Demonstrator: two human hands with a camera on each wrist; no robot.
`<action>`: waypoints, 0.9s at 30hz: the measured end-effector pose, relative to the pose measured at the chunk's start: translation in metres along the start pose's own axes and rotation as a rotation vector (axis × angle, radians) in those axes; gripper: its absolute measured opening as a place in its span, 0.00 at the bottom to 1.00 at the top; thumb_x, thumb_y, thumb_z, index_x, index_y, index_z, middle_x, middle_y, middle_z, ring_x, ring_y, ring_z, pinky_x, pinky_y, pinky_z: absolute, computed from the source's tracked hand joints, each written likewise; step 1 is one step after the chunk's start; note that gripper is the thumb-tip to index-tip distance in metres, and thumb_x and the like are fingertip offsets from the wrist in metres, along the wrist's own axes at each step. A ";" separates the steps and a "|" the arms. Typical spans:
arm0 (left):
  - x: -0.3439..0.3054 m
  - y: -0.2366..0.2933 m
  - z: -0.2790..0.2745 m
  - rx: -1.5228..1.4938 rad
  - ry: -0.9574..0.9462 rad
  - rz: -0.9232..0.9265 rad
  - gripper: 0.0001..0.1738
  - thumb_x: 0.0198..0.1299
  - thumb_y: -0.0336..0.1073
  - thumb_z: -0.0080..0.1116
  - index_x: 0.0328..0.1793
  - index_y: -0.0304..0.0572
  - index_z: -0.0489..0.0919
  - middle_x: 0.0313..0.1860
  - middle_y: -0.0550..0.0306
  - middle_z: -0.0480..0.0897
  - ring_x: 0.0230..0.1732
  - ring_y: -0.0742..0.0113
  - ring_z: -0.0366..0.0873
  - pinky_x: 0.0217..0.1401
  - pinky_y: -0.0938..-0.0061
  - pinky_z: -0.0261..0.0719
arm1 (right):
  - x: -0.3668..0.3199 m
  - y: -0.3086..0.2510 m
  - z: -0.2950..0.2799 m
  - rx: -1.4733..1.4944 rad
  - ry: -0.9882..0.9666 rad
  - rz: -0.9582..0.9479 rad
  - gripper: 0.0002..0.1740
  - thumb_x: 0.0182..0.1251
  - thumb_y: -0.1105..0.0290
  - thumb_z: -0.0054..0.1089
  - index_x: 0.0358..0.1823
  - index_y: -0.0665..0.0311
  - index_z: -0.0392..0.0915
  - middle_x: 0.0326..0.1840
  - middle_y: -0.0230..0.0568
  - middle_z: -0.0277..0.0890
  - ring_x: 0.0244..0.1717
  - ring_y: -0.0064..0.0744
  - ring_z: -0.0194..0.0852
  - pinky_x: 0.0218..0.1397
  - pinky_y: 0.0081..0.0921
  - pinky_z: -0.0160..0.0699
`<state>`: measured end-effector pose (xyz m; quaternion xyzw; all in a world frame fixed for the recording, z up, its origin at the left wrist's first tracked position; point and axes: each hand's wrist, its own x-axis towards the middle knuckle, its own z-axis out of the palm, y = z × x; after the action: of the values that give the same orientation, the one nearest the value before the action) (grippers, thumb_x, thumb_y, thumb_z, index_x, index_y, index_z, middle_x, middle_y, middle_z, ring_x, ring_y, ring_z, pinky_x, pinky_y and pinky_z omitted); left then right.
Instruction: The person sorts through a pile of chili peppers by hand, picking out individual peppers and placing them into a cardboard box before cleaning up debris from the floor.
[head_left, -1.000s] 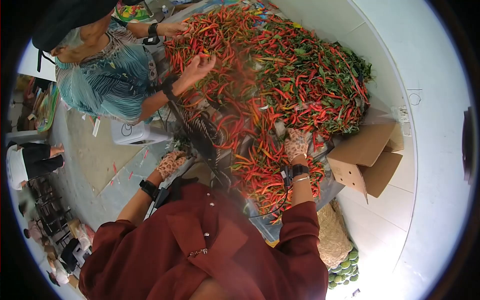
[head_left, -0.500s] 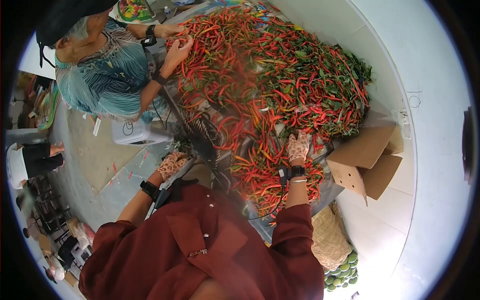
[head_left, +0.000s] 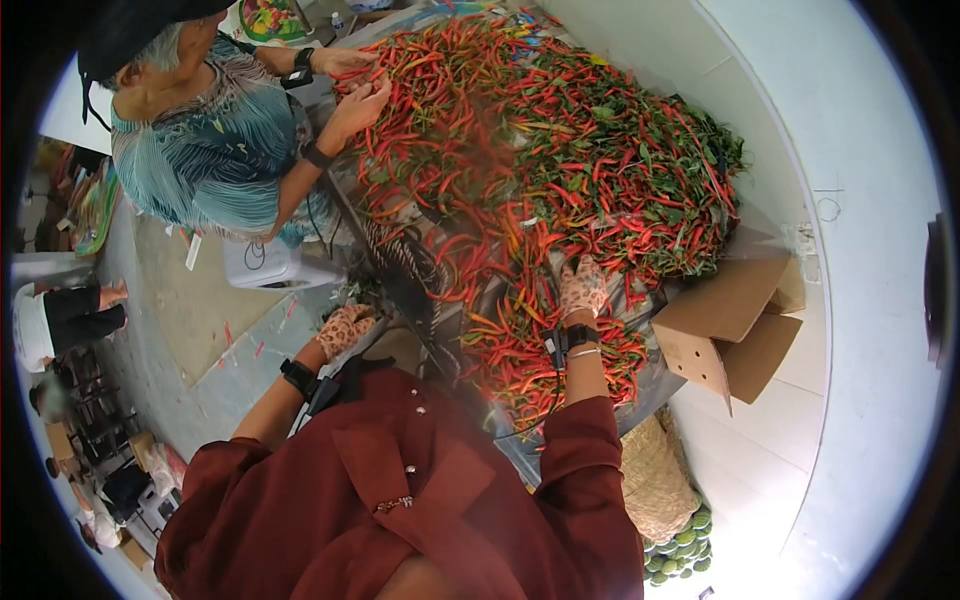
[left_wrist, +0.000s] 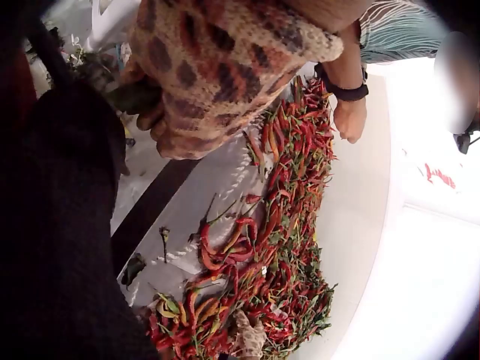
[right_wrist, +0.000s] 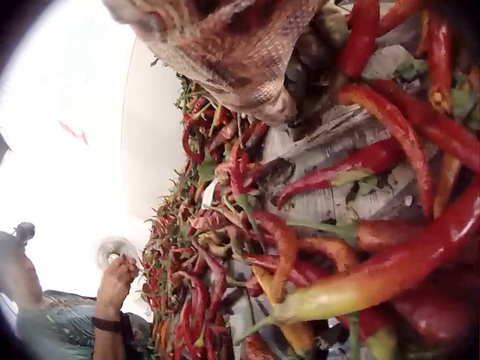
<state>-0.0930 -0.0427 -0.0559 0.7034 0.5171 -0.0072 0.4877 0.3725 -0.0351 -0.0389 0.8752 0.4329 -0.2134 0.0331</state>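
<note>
My left hand [head_left: 345,330], in a leopard-print fingerless glove, is beside the table's near edge. In the left wrist view its bare fingers curl round a dark green thing [left_wrist: 135,97], mostly hidden by the glove. My right hand [head_left: 582,287], gloved alike, reaches down into the red chili peppers [head_left: 510,345] across the table. In the right wrist view its fingertips bend down beside a bare patch of grey sheet [right_wrist: 375,60]; I cannot tell whether they pinch a chili. Chilies with green stems [right_wrist: 360,277] lie close below that hand.
A large heap of chilies with green leaves [head_left: 650,170] lies against the wall. Across the table's left corner, another person [head_left: 215,150] handles chilies. An open cardboard box [head_left: 730,320] stands at the right, near a woven sack [head_left: 660,465] and round green fruit [head_left: 685,550].
My right hand has shifted slightly among the chilies, ending a little left. The other person's near hand has drawn back toward their other hand. My left hand stays in place.
</note>
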 end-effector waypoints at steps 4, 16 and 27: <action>-0.009 0.045 -0.022 0.033 -0.009 -0.009 0.26 0.63 0.49 0.49 0.56 0.35 0.75 0.54 0.41 0.78 0.56 0.48 0.75 0.60 0.65 0.71 | -0.001 -0.007 -0.002 -0.068 0.116 -0.078 0.27 0.66 0.54 0.49 0.62 0.60 0.68 0.57 0.47 0.72 0.62 0.44 0.66 0.57 0.39 0.71; 0.078 0.145 -0.010 -1.084 -0.689 -0.013 0.21 0.65 0.37 0.51 0.63 0.39 0.70 0.52 0.54 0.79 0.51 0.64 0.78 0.55 0.72 0.76 | -0.134 -0.062 -0.009 0.125 0.341 -0.406 0.10 0.52 0.69 0.53 0.33 0.66 0.76 0.30 0.36 0.79 0.30 0.38 0.80 0.27 0.32 0.79; 0.114 0.296 0.098 -0.449 -1.383 0.393 0.21 0.65 0.36 0.51 0.63 0.39 0.70 0.53 0.55 0.79 0.52 0.63 0.78 0.55 0.72 0.77 | -0.228 -0.059 -0.023 0.541 0.127 -0.099 0.23 0.58 0.68 0.58 0.55 0.69 0.72 0.44 0.49 0.77 0.47 0.48 0.75 0.48 0.38 0.74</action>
<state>0.2258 -0.0257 0.0353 0.5013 -0.0531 -0.2546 0.8253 0.2132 -0.1620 0.0814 0.8415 0.4038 -0.2673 -0.2394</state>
